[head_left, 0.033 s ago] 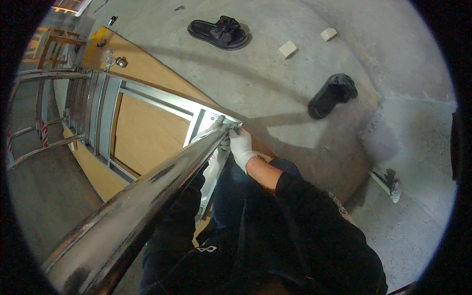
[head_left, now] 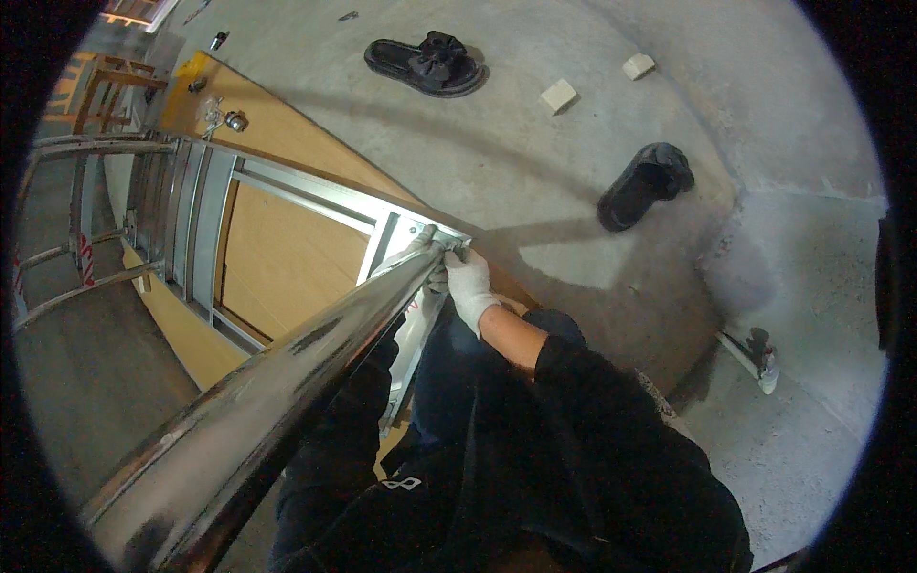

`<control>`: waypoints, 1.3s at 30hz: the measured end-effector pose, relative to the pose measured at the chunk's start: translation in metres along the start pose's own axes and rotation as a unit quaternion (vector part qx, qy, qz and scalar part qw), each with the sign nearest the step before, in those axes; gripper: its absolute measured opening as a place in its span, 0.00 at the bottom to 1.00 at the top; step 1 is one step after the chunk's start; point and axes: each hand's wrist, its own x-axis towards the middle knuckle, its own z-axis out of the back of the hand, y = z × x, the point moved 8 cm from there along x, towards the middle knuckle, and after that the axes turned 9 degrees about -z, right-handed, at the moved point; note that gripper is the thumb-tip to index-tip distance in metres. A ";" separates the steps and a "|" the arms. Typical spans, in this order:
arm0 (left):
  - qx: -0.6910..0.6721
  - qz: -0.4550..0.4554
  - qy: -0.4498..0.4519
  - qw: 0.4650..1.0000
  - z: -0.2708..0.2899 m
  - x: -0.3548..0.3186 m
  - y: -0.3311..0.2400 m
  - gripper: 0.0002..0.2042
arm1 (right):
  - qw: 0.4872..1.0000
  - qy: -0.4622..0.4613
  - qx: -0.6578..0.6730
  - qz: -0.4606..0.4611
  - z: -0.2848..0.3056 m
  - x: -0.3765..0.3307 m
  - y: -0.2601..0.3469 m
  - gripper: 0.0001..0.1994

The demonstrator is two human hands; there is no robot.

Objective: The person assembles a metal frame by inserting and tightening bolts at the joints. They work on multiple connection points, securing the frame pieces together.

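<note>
A long shiny metal profile (head_left: 287, 382) rises toward me from the corner of a silver metal frame (head_left: 382, 212), its far end meeting that corner. My left hand (head_left: 438, 278), in a pale glove, is closed around the profile close to this end; the profile covers part of it. At the same corner my right hand (head_left: 469, 283), in a white glove, has its fingers bent and pressed together beside the profile's end. Whatever lies between those fingertips is too small to make out.
The frame lies on wooden boards (head_left: 296, 124). A small metal object (head_left: 235, 120) rests on the boards. Metal racks (head_left: 76, 205) stand at the left, near a wooden stool (head_left: 110, 81). Two black slippers (head_left: 425, 65) and two pale blocks (head_left: 559, 96) lie on the concrete floor.
</note>
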 end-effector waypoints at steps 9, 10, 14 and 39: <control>0.195 0.073 -0.071 0.976 0.037 -0.011 0.013 0.32 | 0.900 -0.018 -0.394 0.188 0.009 -0.016 0.075 0.15; 0.302 0.082 -0.068 0.947 0.022 -0.010 0.000 0.33 | 0.850 -0.032 -0.455 0.265 0.018 -0.015 0.089 0.14; 0.297 0.107 -0.140 0.939 0.034 -0.030 -0.020 0.39 | 0.691 0.037 -0.618 0.373 -0.018 -0.024 0.115 0.10; 0.455 0.012 -0.050 0.889 0.022 -0.018 -0.015 0.41 | 0.357 0.239 -0.796 0.427 -0.061 -0.006 0.097 0.07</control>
